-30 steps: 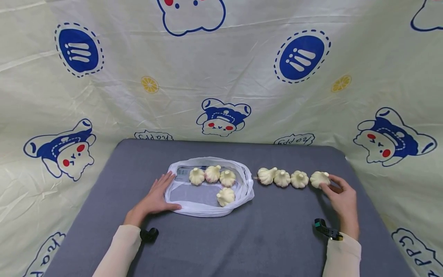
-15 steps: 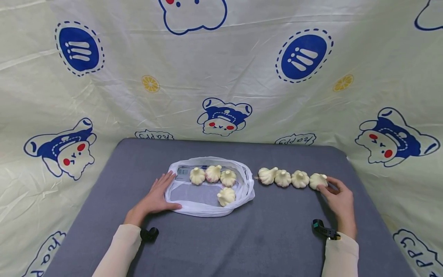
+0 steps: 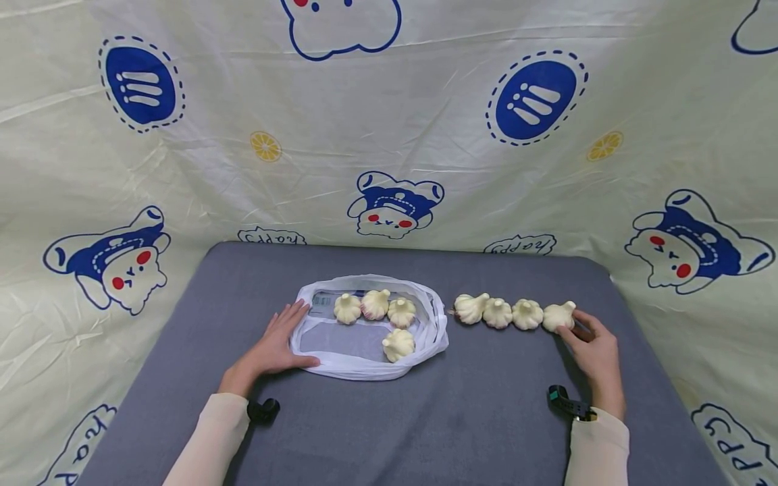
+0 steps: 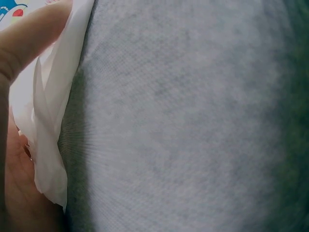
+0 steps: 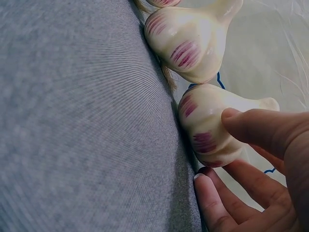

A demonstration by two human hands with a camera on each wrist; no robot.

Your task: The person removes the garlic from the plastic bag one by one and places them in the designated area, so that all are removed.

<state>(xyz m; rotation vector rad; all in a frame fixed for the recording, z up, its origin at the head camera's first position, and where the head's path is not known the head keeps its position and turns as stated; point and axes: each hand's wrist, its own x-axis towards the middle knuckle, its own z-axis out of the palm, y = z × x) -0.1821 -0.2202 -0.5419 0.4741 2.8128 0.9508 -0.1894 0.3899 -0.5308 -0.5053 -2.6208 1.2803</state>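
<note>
My right hand (image 3: 598,351) pinches a garlic bulb (image 3: 558,316) between thumb and fingers at the right end of a row. In the right wrist view this garlic bulb (image 5: 212,125) has purple streaks and sits close against its neighbour (image 5: 193,41). Further left in the row are three more bulbs (image 3: 527,314). A white plastic bag (image 3: 358,368) lies with its mouth spread wide, and several garlic bulbs (image 3: 374,305) are inside. My left hand (image 3: 273,345) rests spread on the bag's left rim. The left wrist view has its straight thumb (image 4: 34,36) against the white plastic (image 4: 48,121).
A grey cloth covers the table (image 3: 389,432). Behind it hangs a pale sheet (image 3: 316,121) printed with blue cartoon figures. Each wrist wears a black band with a device, seen at the left wrist device (image 3: 264,411) and the right wrist device (image 3: 570,403).
The right hand has shifted left with its garlic bulb, bringing it up beside the row, and the bulb's stem has tilted slightly. The left hand and the bag have stayed put.
</note>
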